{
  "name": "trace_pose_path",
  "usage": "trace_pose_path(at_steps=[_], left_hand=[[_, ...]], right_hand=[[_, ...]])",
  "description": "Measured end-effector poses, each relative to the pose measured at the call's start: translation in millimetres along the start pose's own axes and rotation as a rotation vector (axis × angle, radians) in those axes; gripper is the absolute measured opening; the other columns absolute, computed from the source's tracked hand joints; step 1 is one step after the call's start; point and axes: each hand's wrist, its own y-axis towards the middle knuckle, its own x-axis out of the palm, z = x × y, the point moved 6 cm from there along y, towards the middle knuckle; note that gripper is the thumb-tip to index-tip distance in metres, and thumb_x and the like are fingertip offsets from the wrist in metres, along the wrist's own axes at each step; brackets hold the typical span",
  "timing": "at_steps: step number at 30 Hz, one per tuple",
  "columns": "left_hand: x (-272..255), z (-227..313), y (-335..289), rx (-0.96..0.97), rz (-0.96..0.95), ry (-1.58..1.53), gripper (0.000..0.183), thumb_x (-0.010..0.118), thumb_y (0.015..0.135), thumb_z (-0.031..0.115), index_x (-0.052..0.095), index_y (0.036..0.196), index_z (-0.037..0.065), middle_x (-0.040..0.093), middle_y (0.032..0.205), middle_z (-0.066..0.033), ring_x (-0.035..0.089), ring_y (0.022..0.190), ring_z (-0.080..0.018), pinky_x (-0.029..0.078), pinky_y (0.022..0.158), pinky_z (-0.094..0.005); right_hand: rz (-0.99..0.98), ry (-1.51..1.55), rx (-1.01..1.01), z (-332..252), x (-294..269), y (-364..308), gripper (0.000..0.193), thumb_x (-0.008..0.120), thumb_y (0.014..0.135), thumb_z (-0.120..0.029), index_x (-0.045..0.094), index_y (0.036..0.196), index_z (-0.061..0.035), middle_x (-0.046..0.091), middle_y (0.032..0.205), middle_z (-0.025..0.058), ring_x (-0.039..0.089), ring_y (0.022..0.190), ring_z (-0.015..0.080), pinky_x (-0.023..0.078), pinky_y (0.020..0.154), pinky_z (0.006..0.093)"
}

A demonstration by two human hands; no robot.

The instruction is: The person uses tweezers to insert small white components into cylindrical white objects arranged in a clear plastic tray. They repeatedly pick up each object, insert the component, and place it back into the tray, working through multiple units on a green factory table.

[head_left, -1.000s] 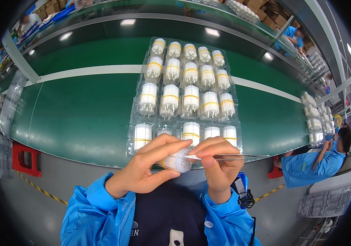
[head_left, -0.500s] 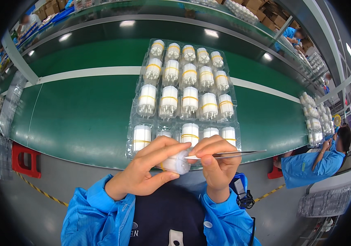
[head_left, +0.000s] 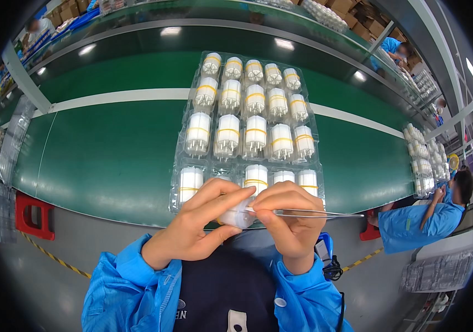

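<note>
My left hand (head_left: 195, 226) is closed around a white cylindrical piece (head_left: 238, 218) with a clear end and a yellow band, held in front of my chest. My right hand (head_left: 291, 221) pinches a small white bit at the cylinder's end; its exact kind is too small to tell. Metal tweezers (head_left: 330, 213) lie within the same right hand, and their long arms stick out to the right. Just beyond my hands, a clear plastic tray (head_left: 183, 145) carries rows of similar white cylinders (head_left: 255, 131) with yellow bands and metal pins. My fingers partly hide its nearest row.
The tray rests on a green conveyor belt (head_left: 109, 149) with a white stripe. A red stool (head_left: 35, 216) stands at left below the belt edge. To the right, a co-worker in blue (head_left: 427, 218) sits near more stacked white pieces (head_left: 425, 160). A blue container (head_left: 325, 249) is beside my right arm.
My right fingers have moved slightly left, closer to the cylinder's end. The tweezers have swung from tilting up at their right end to sloping slightly down.
</note>
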Motion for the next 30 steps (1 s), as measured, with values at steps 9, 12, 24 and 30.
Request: trace_pose_path(at_steps=[9,12,24,30], left_hand=[[3.8,-5.5,0.8,0.128,0.264,0.057,0.056,0.072,0.072,-0.007,0.052,0.123,0.001,0.058,0.118,-0.0186,0.059,0.103,-0.0345,0.047,0.089,-0.0408],[7.3,-8.4,-1.0,0.154,0.322,0.085,0.056,0.072,0.071,-0.008,0.05,0.122,0.001,0.059,0.117,-0.0181,0.059,0.102,-0.0352,0.047,0.088,-0.0417],[3.2,-2.5,-0.9,0.225,0.362,0.285,0.06,0.066,0.061,-0.015,0.054,0.117,0.002,0.063,0.114,-0.0168,0.058,0.101,-0.0353,0.047,0.087,-0.043],[1.8,-2.4,-0.9,0.244,0.373,0.308,0.061,0.065,0.06,-0.016,0.054,0.117,0.002,0.063,0.114,-0.0174,0.058,0.099,-0.0357,0.047,0.086,-0.0428]], right_hand=[[0.264,0.324,-0.003,-0.1,0.6,-15.2,0.012,0.067,0.085,-0.001,0.068,0.096,0.0033,0.069,0.092,0.018,0.066,0.083,0.0224,0.053,0.074,0.0322],[0.273,0.248,-0.007,0.9,4.6,-18.0,0.012,0.067,0.087,-0.001,0.067,0.098,0.0037,0.069,0.093,0.0184,0.066,0.084,0.0226,0.053,0.075,0.0317],[0.265,0.233,-0.001,8.0,9.4,-17.9,0.01,0.065,0.088,-0.001,0.066,0.096,0.005,0.067,0.092,0.0188,0.065,0.082,0.0217,0.051,0.072,0.0302],[0.261,0.258,0.024,9.9,12.2,-16.6,0.009,0.065,0.087,0.0,0.067,0.095,0.0047,0.068,0.092,0.0184,0.065,0.083,0.0224,0.052,0.074,0.0312]])
